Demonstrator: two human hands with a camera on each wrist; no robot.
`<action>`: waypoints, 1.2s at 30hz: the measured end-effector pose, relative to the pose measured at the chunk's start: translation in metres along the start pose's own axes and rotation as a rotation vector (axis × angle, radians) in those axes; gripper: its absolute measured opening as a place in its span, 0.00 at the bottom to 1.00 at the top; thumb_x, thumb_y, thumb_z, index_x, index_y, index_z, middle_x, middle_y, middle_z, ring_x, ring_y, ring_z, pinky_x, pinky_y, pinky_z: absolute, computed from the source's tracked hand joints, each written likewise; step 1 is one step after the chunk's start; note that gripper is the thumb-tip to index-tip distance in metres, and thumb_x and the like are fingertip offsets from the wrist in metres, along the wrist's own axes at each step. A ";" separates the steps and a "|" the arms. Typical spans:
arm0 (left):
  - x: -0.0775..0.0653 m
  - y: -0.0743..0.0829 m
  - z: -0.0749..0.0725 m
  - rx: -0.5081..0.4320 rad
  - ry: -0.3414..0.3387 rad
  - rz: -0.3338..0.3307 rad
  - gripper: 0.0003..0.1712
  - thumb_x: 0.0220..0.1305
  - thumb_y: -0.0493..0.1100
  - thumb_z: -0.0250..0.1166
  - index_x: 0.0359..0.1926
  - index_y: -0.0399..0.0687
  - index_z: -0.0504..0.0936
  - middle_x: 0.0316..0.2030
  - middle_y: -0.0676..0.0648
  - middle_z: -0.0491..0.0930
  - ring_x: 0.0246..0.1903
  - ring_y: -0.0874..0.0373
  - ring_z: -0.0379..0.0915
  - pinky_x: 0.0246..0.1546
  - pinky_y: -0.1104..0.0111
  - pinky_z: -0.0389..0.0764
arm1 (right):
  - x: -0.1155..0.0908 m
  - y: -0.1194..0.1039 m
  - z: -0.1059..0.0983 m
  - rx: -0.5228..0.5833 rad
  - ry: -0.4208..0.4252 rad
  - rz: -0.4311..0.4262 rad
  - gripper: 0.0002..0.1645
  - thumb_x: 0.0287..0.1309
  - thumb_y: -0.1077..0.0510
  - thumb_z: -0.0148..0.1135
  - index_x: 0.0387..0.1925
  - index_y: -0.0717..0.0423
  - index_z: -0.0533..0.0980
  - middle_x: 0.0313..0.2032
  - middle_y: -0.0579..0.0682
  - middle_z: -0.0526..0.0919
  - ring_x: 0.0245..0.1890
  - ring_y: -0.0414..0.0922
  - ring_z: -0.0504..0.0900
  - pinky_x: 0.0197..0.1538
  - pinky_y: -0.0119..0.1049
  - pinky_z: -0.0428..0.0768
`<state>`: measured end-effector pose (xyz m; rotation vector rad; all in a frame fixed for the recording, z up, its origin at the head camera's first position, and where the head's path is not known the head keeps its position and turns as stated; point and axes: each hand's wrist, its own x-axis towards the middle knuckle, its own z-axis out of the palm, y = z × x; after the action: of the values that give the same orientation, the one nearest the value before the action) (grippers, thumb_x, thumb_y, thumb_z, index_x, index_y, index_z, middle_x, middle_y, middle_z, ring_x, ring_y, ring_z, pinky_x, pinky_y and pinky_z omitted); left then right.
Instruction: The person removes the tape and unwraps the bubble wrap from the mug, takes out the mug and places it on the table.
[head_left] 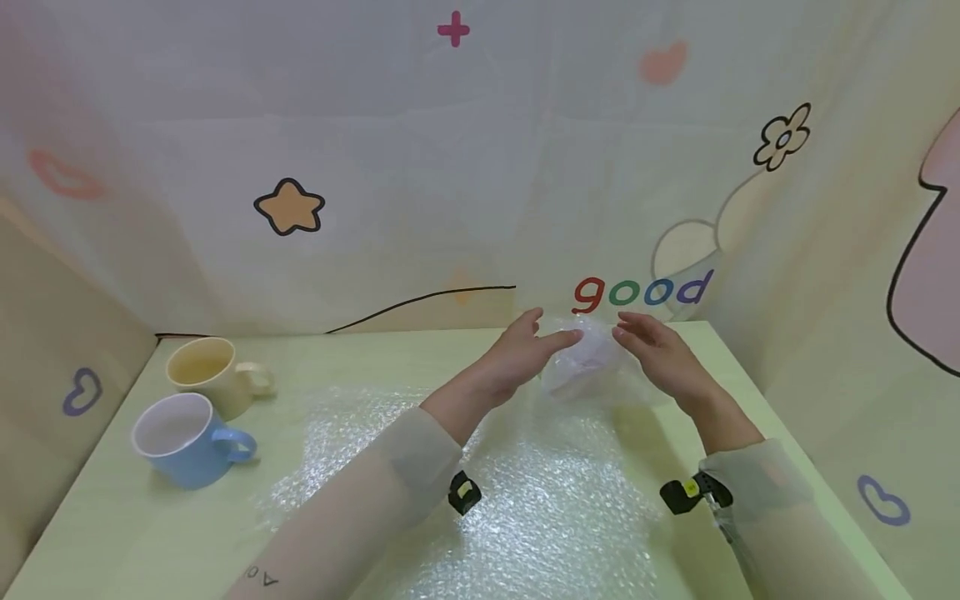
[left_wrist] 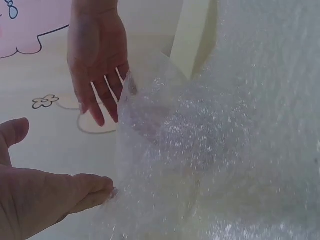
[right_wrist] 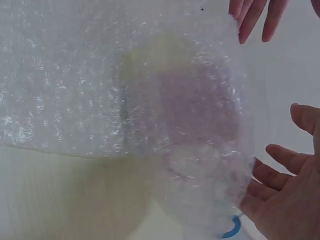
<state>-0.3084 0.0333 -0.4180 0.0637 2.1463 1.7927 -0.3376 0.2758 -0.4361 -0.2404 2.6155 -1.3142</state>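
Note:
A sheet of bubble wrap [head_left: 555, 500] lies on the table, its far end folded up over a pale pink object [right_wrist: 200, 107]. The wrap blurs that object's outline, and its kind is hidden. My left hand [head_left: 517, 354] is at the left of the bundle, thumb reaching over it. My right hand [head_left: 667, 358] is on the other side, its fingers extended toward the wrap's edge. In the right wrist view, the right fingertips are right at the wrap's rim. The left wrist view shows the left fingertips [left_wrist: 107, 185] against the edge of the film.
To the left stand a yellow mug [head_left: 213, 375] and, nearer, a blue mug [head_left: 187, 442], handles facing right. A printed cloth backdrop [head_left: 420, 167] closes off the back and both sides of the pale table [head_left: 97, 517]. Each wrist wears a small black camera [head_left: 464, 492].

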 end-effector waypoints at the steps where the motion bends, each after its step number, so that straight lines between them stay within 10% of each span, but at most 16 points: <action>1: 0.003 0.001 0.003 0.003 0.009 -0.011 0.53 0.69 0.59 0.67 0.83 0.51 0.48 0.82 0.44 0.51 0.80 0.43 0.50 0.77 0.43 0.58 | 0.002 0.003 0.001 -0.005 -0.007 0.018 0.42 0.79 0.37 0.46 0.81 0.54 0.52 0.77 0.66 0.60 0.77 0.67 0.59 0.74 0.69 0.61; 15: 0.037 -0.008 0.034 0.074 0.032 -0.163 0.48 0.72 0.55 0.64 0.80 0.41 0.51 0.80 0.43 0.55 0.78 0.43 0.54 0.76 0.43 0.60 | 0.020 0.022 0.015 -0.055 -0.080 0.204 0.57 0.71 0.25 0.44 0.82 0.58 0.44 0.81 0.68 0.46 0.78 0.73 0.52 0.72 0.74 0.58; 36: 0.040 0.002 0.043 -0.007 0.074 -0.013 0.37 0.66 0.37 0.66 0.74 0.44 0.64 0.68 0.44 0.71 0.64 0.47 0.69 0.70 0.49 0.71 | 0.019 0.014 0.005 -0.006 0.065 0.099 0.48 0.73 0.29 0.49 0.79 0.57 0.59 0.72 0.67 0.69 0.67 0.66 0.73 0.67 0.63 0.75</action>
<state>-0.3340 0.0849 -0.4310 -0.0189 2.1861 1.8221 -0.3554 0.2761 -0.4521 -0.0686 2.6477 -1.3021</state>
